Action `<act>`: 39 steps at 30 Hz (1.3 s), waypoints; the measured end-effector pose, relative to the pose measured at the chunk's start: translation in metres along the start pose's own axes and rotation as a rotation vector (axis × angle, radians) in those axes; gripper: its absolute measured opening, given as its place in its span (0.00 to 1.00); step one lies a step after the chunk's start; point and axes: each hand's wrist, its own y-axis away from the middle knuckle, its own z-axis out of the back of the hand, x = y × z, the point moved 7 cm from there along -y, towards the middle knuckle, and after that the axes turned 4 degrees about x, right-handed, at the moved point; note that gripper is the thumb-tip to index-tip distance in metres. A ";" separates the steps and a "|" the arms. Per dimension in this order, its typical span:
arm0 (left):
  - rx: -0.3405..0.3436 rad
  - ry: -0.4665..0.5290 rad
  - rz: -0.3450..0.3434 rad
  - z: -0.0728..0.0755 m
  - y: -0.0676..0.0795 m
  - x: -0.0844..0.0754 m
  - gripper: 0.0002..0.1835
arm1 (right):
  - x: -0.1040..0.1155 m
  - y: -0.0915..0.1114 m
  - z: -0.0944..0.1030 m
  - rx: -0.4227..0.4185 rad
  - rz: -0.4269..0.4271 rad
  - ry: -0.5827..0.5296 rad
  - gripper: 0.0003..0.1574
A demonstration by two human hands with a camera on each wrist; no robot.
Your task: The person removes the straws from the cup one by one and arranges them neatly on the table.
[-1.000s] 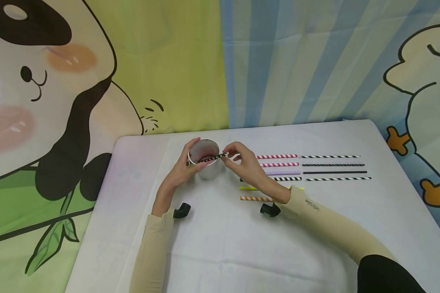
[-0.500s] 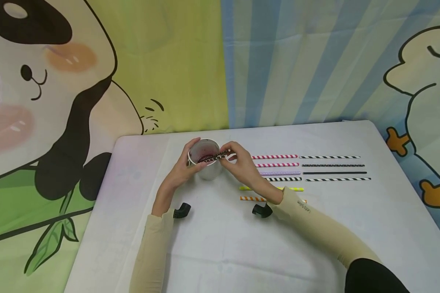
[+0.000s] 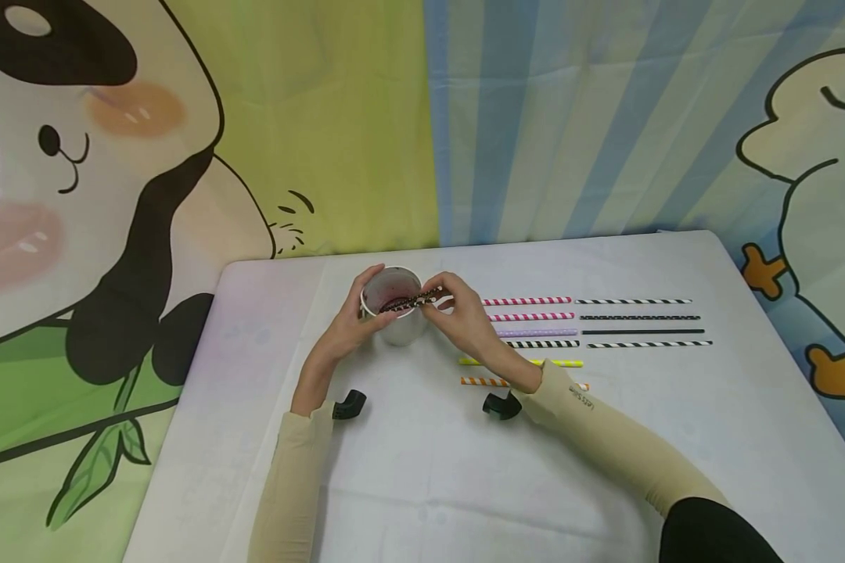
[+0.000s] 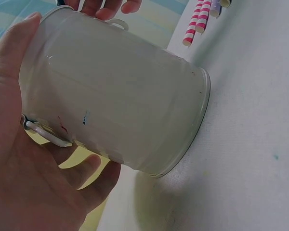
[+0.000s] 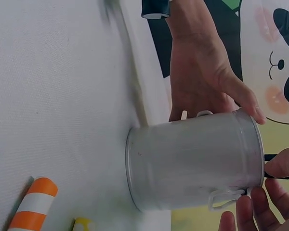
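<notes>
A small white metal bucket (image 3: 403,335), reddish inside, stands near the table's far side. My left hand (image 3: 345,332) grips it, with the thumb and fingers spread round its rim and wall; small side handles (image 4: 48,134) show in the left wrist view. To the bucket's right, my right hand (image 3: 468,317) pinches black straws with white dots (image 3: 417,301) at the rim. Their other ends lie down inside the bucket. Two dark shafts show between bucket and fingers in the right wrist view, though how many are held I cannot tell.
Right of the bucket, straws lie in two columns: red-and-white ones (image 3: 531,301), a lilac one (image 3: 556,333), black-and-white ones (image 3: 651,344), a plain black one (image 3: 644,331), a yellow one (image 3: 563,363) and an orange-and-white one (image 3: 486,381). A cartoon curtain (image 3: 352,141) hangs behind the table.
My right hand and forearm have shifted slightly left, closer to the bucket, and the dotted straws look fanned apart at its fingers. Left hand and bucket stay put.
</notes>
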 end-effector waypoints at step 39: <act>0.001 -0.019 0.000 0.001 0.000 0.001 0.44 | 0.071 0.008 0.043 -0.105 0.200 -0.047 0.07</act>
